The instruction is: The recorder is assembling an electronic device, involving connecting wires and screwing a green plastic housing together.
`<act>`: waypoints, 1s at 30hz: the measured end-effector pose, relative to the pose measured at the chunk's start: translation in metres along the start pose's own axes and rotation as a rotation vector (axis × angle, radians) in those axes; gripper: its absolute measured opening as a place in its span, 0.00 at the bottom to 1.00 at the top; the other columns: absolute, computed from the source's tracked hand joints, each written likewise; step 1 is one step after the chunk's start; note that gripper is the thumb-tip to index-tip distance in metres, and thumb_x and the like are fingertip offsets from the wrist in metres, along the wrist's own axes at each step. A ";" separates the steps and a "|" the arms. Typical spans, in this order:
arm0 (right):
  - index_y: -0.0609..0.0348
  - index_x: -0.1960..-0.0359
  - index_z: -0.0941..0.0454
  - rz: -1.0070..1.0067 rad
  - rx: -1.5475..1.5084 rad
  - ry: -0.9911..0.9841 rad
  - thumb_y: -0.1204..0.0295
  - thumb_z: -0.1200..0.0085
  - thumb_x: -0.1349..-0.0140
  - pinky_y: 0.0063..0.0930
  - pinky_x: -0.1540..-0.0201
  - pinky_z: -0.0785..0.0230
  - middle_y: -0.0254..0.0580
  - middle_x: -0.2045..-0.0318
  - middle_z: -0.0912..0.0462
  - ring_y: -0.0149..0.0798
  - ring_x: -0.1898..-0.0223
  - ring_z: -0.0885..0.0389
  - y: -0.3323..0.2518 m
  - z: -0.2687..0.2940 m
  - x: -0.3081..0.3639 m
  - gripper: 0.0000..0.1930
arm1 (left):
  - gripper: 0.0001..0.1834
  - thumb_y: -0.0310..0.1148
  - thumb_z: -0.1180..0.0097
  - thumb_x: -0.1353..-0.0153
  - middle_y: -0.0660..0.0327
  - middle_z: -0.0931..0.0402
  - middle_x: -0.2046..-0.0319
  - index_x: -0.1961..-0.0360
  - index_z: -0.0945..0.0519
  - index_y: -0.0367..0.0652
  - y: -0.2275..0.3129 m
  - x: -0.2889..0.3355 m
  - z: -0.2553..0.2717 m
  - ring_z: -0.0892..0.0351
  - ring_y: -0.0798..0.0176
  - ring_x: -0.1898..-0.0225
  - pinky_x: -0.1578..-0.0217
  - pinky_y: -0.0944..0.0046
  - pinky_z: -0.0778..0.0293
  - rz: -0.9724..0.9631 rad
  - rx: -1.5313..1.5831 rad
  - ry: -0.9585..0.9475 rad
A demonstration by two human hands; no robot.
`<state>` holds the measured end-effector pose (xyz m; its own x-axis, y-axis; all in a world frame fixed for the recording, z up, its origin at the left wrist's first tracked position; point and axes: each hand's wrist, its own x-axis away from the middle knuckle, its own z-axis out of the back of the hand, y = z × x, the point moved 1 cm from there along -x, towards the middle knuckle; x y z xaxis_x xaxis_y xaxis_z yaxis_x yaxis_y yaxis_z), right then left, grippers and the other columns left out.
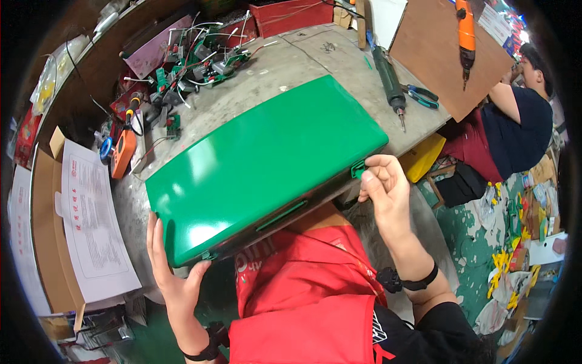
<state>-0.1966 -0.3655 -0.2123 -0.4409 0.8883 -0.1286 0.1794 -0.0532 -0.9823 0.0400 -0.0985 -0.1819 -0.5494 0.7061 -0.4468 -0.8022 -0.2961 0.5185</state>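
Observation:
A long green metal case (267,164) with a smooth, glossy lid lies slanted at the table's near edge, its lid down. My right hand (387,188) pinches the small green latch (358,170) at the right end of its front side, thumb against forefinger. At the near left corner, my left hand (176,285) spans the case with long, straight fingers along the left end. Its thumb presses near a second green latch (209,255). Between the latches, a slot-like handle (282,215) runs along the front. What is inside the case cannot be seen.
Beyond the case lie a green screwdriver (388,82), pliers (421,96) and an orange power screwdriver (465,36) on cardboard. Wired green parts (194,60) pile up at far left, near an orange meter (123,153). An open carton (91,224) stands left. Another person (515,127) sits right.

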 end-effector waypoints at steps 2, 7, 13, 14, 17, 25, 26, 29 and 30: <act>0.61 0.54 0.30 -0.125 -0.009 -0.045 0.75 0.48 0.33 0.16 0.70 0.33 0.31 0.72 0.24 0.22 0.74 0.29 -0.002 0.005 -0.003 0.08 | 0.51 0.33 0.26 0.59 0.46 0.44 0.30 0.32 0.38 0.37 -0.009 0.003 0.000 0.45 0.47 0.29 0.32 0.49 0.45 0.028 0.178 0.060; 0.60 0.58 0.27 -0.149 -0.035 -0.226 0.75 0.49 0.34 0.16 0.69 0.34 0.31 0.73 0.25 0.22 0.73 0.29 -0.009 0.014 0.000 0.05 | 0.49 0.33 0.28 0.55 0.47 0.44 0.30 0.32 0.38 0.36 -0.016 0.004 -0.005 0.43 0.49 0.30 0.33 0.52 0.42 0.050 0.237 0.060; 0.67 0.52 0.24 0.010 0.340 -0.167 0.76 0.52 0.34 0.17 0.63 0.36 0.34 0.69 0.23 0.23 0.66 0.28 -0.030 0.079 -0.012 0.12 | 0.49 0.36 0.28 0.49 0.44 0.43 0.31 0.31 0.44 0.32 -0.001 0.006 -0.003 0.39 0.51 0.32 0.34 0.56 0.39 0.169 0.502 0.272; 0.69 0.49 0.25 0.118 0.380 -0.118 0.76 0.53 0.34 0.18 0.58 0.35 0.36 0.66 0.23 0.25 0.63 0.27 -0.031 0.079 -0.018 0.14 | 0.49 0.39 0.30 0.46 0.44 0.37 0.34 0.30 0.45 0.32 0.006 0.000 -0.002 0.34 0.52 0.35 0.37 0.57 0.36 0.129 0.489 0.317; 0.72 0.40 0.32 0.326 0.443 -0.011 0.75 0.52 0.33 0.29 0.37 0.40 0.45 0.47 0.25 0.36 0.46 0.26 -0.029 0.045 -0.048 0.21 | 0.44 0.50 0.40 0.38 0.46 0.30 0.38 0.31 0.44 0.33 0.009 -0.021 0.004 0.26 0.56 0.42 0.47 0.63 0.27 -0.002 0.210 0.401; 0.63 0.43 0.27 0.436 0.760 -0.297 0.67 0.44 0.36 0.34 0.42 0.35 0.45 0.48 0.23 0.41 0.44 0.26 -0.055 0.010 -0.078 0.21 | 0.30 0.37 0.49 0.30 0.49 0.28 0.43 0.31 0.40 0.37 -0.003 -0.095 0.037 0.23 0.56 0.46 0.47 0.60 0.27 0.241 0.655 0.439; 0.61 0.45 0.25 0.421 0.791 -0.309 0.66 0.43 0.38 0.35 0.43 0.34 0.44 0.47 0.23 0.41 0.45 0.26 -0.057 0.010 -0.082 0.21 | 0.30 0.36 0.48 0.30 0.48 0.28 0.42 0.31 0.40 0.37 -0.012 -0.100 0.035 0.24 0.56 0.44 0.46 0.59 0.28 0.222 0.683 0.406; 0.60 0.44 0.25 0.437 0.947 -0.355 0.67 0.42 0.38 0.37 0.44 0.33 0.43 0.48 0.24 0.42 0.45 0.26 -0.062 0.006 -0.093 0.21 | 0.32 0.34 0.46 0.33 0.47 0.29 0.40 0.32 0.40 0.34 -0.031 -0.111 0.032 0.27 0.57 0.42 0.43 0.59 0.33 0.206 0.715 0.355; 0.58 0.41 0.27 0.421 0.970 -0.340 0.67 0.42 0.38 0.33 0.47 0.32 0.44 0.48 0.24 0.38 0.48 0.25 -0.063 0.006 -0.097 0.23 | 0.32 0.34 0.45 0.34 0.48 0.28 0.40 0.32 0.40 0.33 -0.037 -0.117 0.031 0.27 0.58 0.42 0.43 0.60 0.33 0.218 0.719 0.332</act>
<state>-0.1702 -0.4509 -0.1386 -0.7518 0.5515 -0.3616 -0.3268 -0.7878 -0.5221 0.1412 -0.1506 -0.1263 -0.8067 0.4199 -0.4158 -0.3853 0.1597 0.9089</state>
